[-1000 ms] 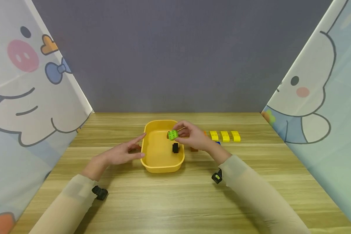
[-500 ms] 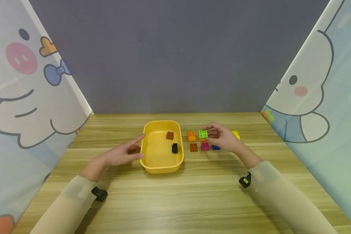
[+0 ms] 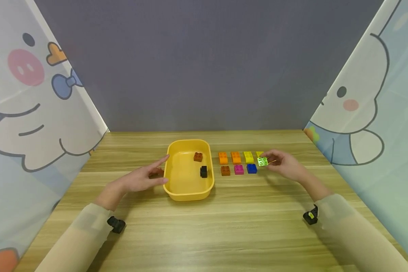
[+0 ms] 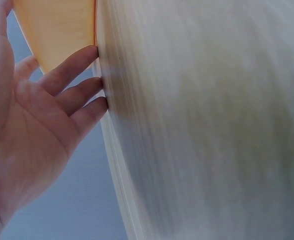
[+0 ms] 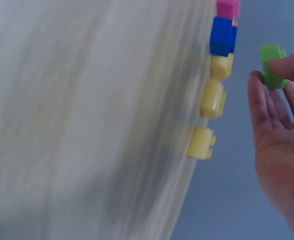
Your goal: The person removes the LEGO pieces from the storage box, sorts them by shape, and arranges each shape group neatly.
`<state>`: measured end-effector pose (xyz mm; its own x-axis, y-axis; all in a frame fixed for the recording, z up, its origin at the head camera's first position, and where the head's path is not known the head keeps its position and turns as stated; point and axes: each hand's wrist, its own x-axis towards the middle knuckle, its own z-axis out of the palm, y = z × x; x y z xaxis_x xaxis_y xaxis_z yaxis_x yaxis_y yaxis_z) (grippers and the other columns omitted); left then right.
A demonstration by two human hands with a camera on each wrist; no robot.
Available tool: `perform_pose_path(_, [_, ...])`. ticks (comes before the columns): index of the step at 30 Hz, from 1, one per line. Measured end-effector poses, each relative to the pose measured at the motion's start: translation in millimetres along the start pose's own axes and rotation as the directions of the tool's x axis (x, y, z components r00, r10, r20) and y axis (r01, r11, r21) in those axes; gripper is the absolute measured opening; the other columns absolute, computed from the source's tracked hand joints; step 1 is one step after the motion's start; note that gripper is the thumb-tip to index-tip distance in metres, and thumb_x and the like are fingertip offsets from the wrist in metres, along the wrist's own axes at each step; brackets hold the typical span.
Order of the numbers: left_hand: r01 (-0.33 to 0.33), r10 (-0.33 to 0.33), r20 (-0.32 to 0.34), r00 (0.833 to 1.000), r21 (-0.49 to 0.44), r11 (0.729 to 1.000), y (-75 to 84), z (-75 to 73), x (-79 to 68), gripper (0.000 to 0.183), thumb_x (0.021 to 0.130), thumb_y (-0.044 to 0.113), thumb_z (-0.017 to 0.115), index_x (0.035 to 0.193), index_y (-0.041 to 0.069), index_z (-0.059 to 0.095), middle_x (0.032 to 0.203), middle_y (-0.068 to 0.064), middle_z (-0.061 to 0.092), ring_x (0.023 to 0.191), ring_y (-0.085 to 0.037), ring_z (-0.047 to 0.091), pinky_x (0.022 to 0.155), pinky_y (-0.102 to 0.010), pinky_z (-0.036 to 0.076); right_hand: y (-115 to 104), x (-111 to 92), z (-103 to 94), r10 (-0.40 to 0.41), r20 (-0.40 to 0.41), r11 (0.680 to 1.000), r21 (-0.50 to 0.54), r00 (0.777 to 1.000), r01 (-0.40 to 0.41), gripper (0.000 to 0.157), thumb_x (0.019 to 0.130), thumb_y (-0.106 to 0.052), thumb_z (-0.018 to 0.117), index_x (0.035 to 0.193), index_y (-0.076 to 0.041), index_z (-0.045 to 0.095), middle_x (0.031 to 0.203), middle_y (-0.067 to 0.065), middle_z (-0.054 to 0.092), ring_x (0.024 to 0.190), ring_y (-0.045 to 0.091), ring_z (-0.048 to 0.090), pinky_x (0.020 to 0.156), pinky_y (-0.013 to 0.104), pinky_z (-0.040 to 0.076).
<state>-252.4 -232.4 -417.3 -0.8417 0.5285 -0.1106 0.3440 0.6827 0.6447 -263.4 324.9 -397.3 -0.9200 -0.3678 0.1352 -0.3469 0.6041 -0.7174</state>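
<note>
My right hand point(image 3: 287, 165) pinches a lime-green toy building brick point(image 3: 262, 161) between thumb and fingers, raised above the table at the right end of the brick rows. The right wrist view shows the green brick point(image 5: 270, 51) under my thumb, apart from the bricks below. My left hand point(image 3: 139, 179) rests against the left side of a yellow plastic box point(image 3: 188, 197), its fingers extended and spread along the rim. Inside the box lie a brown brick point(image 3: 198, 156) and a black brick point(image 3: 203, 172).
Right of the box, two orange bricks point(image 3: 223, 158) and yellow bricks point(image 3: 248, 157) form a back row, its right end partly hidden by my hand. In front lie brown point(image 3: 225, 170), pink point(image 3: 238, 169) and blue point(image 3: 251, 168) bricks. A grey panel point(image 3: 204, 75) rises behind the table.
My right hand has carried the green brick from over the box rightward, past the orange bricks, to the yellow ones. The bricks it covered now show. My left hand has stayed at the box.
</note>
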Motion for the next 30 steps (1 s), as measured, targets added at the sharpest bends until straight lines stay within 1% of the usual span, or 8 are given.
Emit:
perform_pose_path(4, [0.016, -0.016, 0.005, 1.000, -0.009, 1.000, 1.0, -0.5, -0.6, 0.094, 0.107, 0.054, 0.069, 0.178, 0.031, 0.013, 0.154, -0.021, 0.065, 0.147, -0.045, 0.058, 0.124, -0.071, 0.039, 11, -3, -3.6, 0.064, 0.042, 0.997, -0.049, 0.997, -0.062, 0.041, 0.097, 0.002, 0.074, 0.136, 0.009, 0.066, 0.137, 0.031, 0.069, 0.119, 0.041, 0.072, 0.090, 0.021, 0.060])
perform_pose_path(7, [0.025, -0.025, 0.007, 1.000, -0.021, 0.999, 2.2, -1.1, -1.4, 0.093, 0.107, 0.054, 0.069, 0.178, 0.033, 0.013, 0.156, -0.021, 0.064, 0.148, -0.045, 0.057, 0.125, -0.071, 0.039, 17, -4, -3.7, 0.094, 0.074, 0.992, -0.087, 0.993, -0.087, 0.039, 0.097, 0.000, 0.075, 0.134, 0.007, 0.067, 0.136, 0.030, 0.069, 0.120, 0.044, 0.072, 0.097, 0.037, 0.064])
perform_pose_path(10, [0.024, -0.024, 0.007, 1.000, -0.020, 0.999, 1.4, -1.3, -1.5, 0.094, 0.107, 0.054, 0.069, 0.178, 0.034, 0.012, 0.156, -0.022, 0.063, 0.149, -0.046, 0.056, 0.125, -0.072, 0.038, 20, -5, -3.4, 0.107, 0.109, 0.987, -0.130, 0.988, -0.093, 0.037, 0.098, -0.005, 0.076, 0.134, 0.004, 0.069, 0.135, 0.028, 0.070, 0.120, 0.044, 0.072, 0.101, 0.055, 0.063])
perform_pose_path(11, [0.027, -0.027, 0.006, 1.000, -0.021, 0.999, 1.3, -1.3, -1.2, 0.093, 0.107, 0.054, 0.069, 0.178, 0.035, 0.012, 0.156, -0.022, 0.063, 0.149, -0.046, 0.056, 0.126, -0.072, 0.037, 21, -5, -3.0, 0.109, 0.114, 0.985, -0.146, 0.987, -0.092, 0.037, 0.099, -0.006, 0.076, 0.134, 0.003, 0.069, 0.134, 0.027, 0.071, 0.119, 0.043, 0.073, 0.102, 0.057, 0.062])
perform_pose_path(14, [0.027, -0.027, 0.004, 1.000, -0.019, 0.999, 0.9, -1.3, -0.9, 0.094, 0.107, 0.055, 0.069, 0.178, 0.034, 0.012, 0.156, -0.022, 0.063, 0.149, -0.046, 0.056, 0.126, -0.072, 0.037, 22, -5, -2.0, 0.113, 0.122, 0.982, -0.167, 0.986, -0.092, 0.037, 0.099, -0.009, 0.078, 0.134, 0.002, 0.070, 0.130, 0.025, 0.073, 0.117, 0.040, 0.073, 0.102, 0.059, 0.061])
perform_pose_path(19, [0.029, -0.028, 0.003, 1.000, -0.024, 0.999, 1.4, -1.3, -0.4, 0.094, 0.106, 0.055, 0.069, 0.178, 0.033, 0.013, 0.156, -0.022, 0.063, 0.149, -0.046, 0.056, 0.125, -0.072, 0.038, 24, -1, 1.0, 0.110, 0.097, 0.977, -0.192, 0.989, -0.090, 0.036, 0.099, -0.009, 0.079, 0.133, 0.002, 0.072, 0.124, 0.022, 0.075, 0.113, 0.037, 0.073, 0.100, 0.057, 0.062])
perform_pose_path(26, [0.013, -0.013, 0.007, 1.000, -0.021, 1.000, 2.6, -0.4, -0.3, 0.094, 0.107, 0.054, 0.069, 0.179, 0.030, 0.012, 0.154, -0.022, 0.065, 0.148, -0.046, 0.057, 0.125, -0.072, 0.039, 25, 1, 1.9, 0.115, 0.086, 0.970, -0.225, 0.990, -0.093, 0.035, 0.100, -0.010, 0.078, 0.133, 0.002, 0.072, 0.129, 0.026, 0.074, 0.115, 0.041, 0.073, 0.101, 0.060, 0.061])
perform_pose_path(30, [0.018, -0.018, 0.005, 1.000, -0.016, 1.000, 3.3, -0.5, -0.7, 0.094, 0.106, 0.054, 0.069, 0.178, 0.032, 0.013, 0.155, -0.021, 0.064, 0.148, -0.045, 0.057, 0.124, -0.072, 0.039, 24, 2, 1.5, 0.116, 0.088, 0.968, -0.235, 0.989, -0.092, 0.037, 0.101, -0.010, 0.078, 0.135, 0.002, 0.071, 0.128, 0.026, 0.073, 0.114, 0.041, 0.073, 0.101, 0.060, 0.061])
